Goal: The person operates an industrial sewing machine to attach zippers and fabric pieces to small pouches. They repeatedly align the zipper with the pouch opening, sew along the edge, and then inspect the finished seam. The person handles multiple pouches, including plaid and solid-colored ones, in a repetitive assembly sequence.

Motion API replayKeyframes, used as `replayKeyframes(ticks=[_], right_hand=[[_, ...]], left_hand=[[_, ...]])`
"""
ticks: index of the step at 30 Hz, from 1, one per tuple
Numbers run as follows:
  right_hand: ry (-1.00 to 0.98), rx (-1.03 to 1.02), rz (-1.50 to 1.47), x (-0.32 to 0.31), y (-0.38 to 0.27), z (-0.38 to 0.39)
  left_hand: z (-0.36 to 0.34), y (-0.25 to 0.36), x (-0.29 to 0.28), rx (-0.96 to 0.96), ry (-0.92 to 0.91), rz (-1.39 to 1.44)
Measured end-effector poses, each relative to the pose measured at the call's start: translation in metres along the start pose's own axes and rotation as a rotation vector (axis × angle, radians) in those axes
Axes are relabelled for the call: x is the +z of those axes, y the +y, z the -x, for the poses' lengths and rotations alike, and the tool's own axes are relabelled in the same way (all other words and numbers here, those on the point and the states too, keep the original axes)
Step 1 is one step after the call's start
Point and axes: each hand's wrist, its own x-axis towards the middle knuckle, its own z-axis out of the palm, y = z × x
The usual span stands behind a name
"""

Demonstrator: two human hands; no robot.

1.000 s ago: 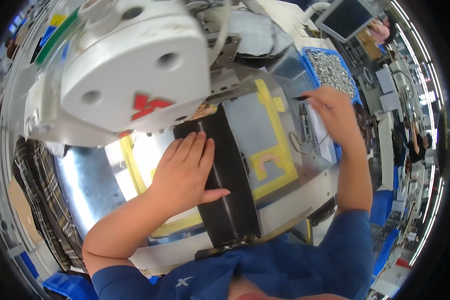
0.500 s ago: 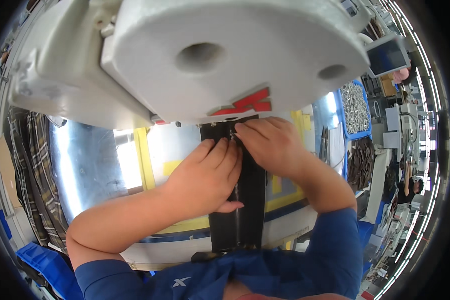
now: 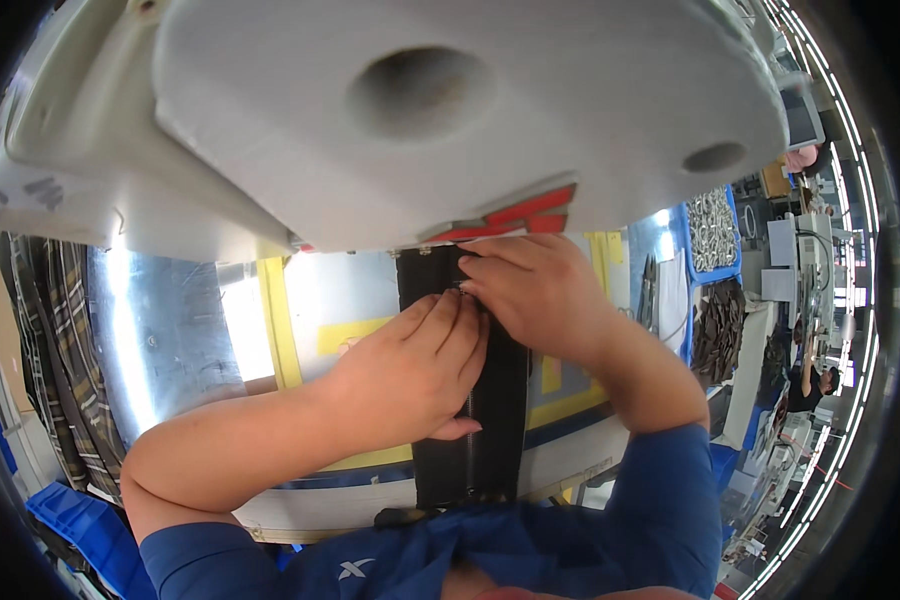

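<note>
Fabric in dark plaid lies in folds at yr far L, w/ a blue crate below it. Next comes a shiny metal plate, then yellow tape on the work surface. Yr L hand lies palm down, fingers side by side, thumb spread apart, fingertips over the line of the metal zipper in the black fabric strip. That strip runs lengthwise mid-table, from under the white sewing-machine head down to yr blue shirt; top end hidden. Yr R hand bends over the strip's upper part, fingertips just beside the L hand's; can't tell if they pinch it or only rest. R of that: slim metal tool, white sheet, then a blue tray w/ silver metal pcs heaped inside. Dark brown pcs lie just below it. Farther R: monitor up top, partly hidden, & co-worker in black lower down.
</note>
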Motion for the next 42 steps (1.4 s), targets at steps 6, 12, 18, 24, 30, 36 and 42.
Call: replayKeyframes(ticks=[6,12,18,24,30,36,42], right_hand=[[-0.011,0.02,-0.047,-0.005,0.002,-0.004],[-0.029,0.027,-0.017,-0.005,-0.001,-0.004],[-0.076,0.051,0.025,-0.008,-0.002,-0.002],[-0.066,0.007,0.055,-0.002,0.003,0.006],[-0.297,0.021,-0.021,-0.028,0.009,0.005],[-0.341,0.054,-0.017,-0.029,0.002,0.002],[-0.359,0.114,-0.071,-0.032,-0.006,-0.007]], left_hand=[[0.0,0.0,0.001,-0.002,0.021,0.02],[0.001,0.001,0.004,-0.046,0.051,0.064],[0.0,-0.01,0.001,-0.24,0.161,0.041],[-0.004,-0.013,-0.004,-0.271,0.041,-0.015],[-0.005,-0.013,-0.012,-0.295,-0.019,-0.033],[-0.005,-0.013,-0.015,-0.292,-0.041,-0.04],[-0.004,-0.009,-0.017,-0.323,-0.078,-0.048]])
